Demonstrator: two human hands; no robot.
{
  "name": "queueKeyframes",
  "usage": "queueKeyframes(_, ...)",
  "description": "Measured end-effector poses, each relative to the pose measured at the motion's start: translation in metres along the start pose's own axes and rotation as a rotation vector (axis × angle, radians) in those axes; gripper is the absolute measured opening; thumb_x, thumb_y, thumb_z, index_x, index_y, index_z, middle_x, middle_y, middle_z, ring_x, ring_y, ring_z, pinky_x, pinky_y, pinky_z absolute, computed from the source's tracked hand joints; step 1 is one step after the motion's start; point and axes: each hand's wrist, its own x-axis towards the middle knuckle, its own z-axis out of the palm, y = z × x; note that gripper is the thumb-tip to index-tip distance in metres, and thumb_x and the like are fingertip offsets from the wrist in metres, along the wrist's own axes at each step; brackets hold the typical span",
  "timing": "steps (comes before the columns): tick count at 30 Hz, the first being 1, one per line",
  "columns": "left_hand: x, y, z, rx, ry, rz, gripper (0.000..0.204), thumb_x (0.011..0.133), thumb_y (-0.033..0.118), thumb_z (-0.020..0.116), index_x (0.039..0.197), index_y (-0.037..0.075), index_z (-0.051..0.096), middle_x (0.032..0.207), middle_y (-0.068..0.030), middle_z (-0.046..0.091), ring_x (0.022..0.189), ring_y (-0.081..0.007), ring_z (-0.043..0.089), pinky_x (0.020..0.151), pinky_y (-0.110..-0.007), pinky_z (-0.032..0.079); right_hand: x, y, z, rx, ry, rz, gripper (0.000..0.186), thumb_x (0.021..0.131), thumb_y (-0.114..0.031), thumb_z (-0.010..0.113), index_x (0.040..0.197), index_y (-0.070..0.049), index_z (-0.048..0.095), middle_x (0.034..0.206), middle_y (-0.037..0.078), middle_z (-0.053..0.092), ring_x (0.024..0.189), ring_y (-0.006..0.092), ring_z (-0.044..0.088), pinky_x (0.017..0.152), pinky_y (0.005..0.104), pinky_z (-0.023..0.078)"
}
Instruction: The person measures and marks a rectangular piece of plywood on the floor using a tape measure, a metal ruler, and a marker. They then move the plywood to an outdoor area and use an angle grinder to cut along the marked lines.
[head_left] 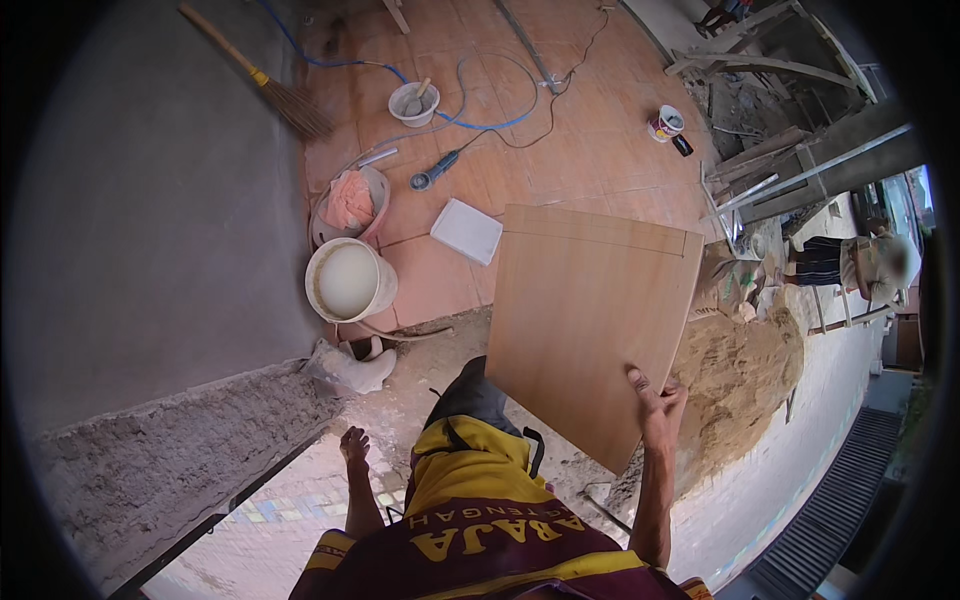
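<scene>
My right hand [657, 402] grips the right edge of a large light brown rectangular panel [590, 310], thumb on its upper face and fingers around the edge. The panel is held tilted in front of my legs. Thin dark lines are drawn on it along the far edge and at the far right corner. My left hand [354, 444] hangs low on the left, apart from the panel, its fingers loosely parted and nothing visible in them.
Ahead on the orange tiled floor [520, 140] lie an angle grinder [423, 180], its cord and a white box-like slab [467, 231]. Left are a bucket of pale liquid [347, 280], a pink-filled tub [350, 200] and a broom [270, 90]. A sand pile [745, 385] and another person [870, 268] are right.
</scene>
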Motion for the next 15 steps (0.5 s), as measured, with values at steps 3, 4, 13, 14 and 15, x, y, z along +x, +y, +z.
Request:
queueKeyframes(3,-0.038,0.135,0.209,0.140,-0.407,0.333,0.054,0.102,0.046,0.069,0.144,0.013,0.060,0.124,-0.0077,0.072,0.108,-0.0221,0.068,0.093,-0.042,0.054,0.065,-0.014,-0.037,-0.111,-0.061,0.116,0.029,0.092,-0.025,0.087,0.097,0.003,0.082,0.086,0.003,0.075,0.080,0.0090,0.062,0.074,0.0273,0.049)
queueKeyframes(4,-0.063,0.169,0.266,0.115,-0.531,0.396,0.049,0.106,0.042,0.063,0.144,0.012,0.060,0.126,-0.0079,0.072,0.112,-0.0211,0.068,0.096,-0.042,0.053,0.091,-0.024,-0.038,-0.078,-0.101,0.134,0.030,0.092,-0.025,0.087,0.098,0.003,0.082,0.087,0.003,0.075,0.080,0.0092,0.062,0.074,0.0276,0.049)
queueKeyframes(13,-0.239,0.293,0.557,0.092,-0.278,0.295,0.063,0.105,0.061,0.058,0.112,0.000,0.071,0.103,-0.0169,0.068,0.101,-0.0279,0.059,0.100,-0.042,0.047,0.307,-0.079,-0.014,0.075,-0.337,0.142,0.025,0.092,-0.024,0.087,0.102,-0.002,0.080,0.089,0.001,0.075,0.078,0.0089,0.063,0.072,0.0284,0.050)
queueKeyframes(14,-0.238,0.298,0.569,0.037,-0.228,0.279,0.065,0.105,0.062,0.059,0.106,-0.002,0.072,0.097,-0.0172,0.067,0.096,-0.0276,0.057,0.097,-0.043,0.048,0.336,-0.077,-0.003,0.081,-0.383,0.146,0.024,0.092,-0.024,0.087,0.102,-0.003,0.080,0.090,0.001,0.075,0.077,0.0086,0.063,0.071,0.0282,0.050)
queueKeyframes(15,-0.234,0.300,0.580,0.018,-0.165,0.291,0.065,0.105,0.061,0.059,0.102,-0.002,0.072,0.092,-0.0173,0.067,0.092,-0.0277,0.056,0.094,-0.043,0.048,0.372,-0.068,0.000,0.010,-0.471,0.130,0.022,0.093,-0.024,0.086,0.099,-0.005,0.079,0.089,-0.001,0.074,0.077,0.0079,0.063,0.069,0.0273,0.050)
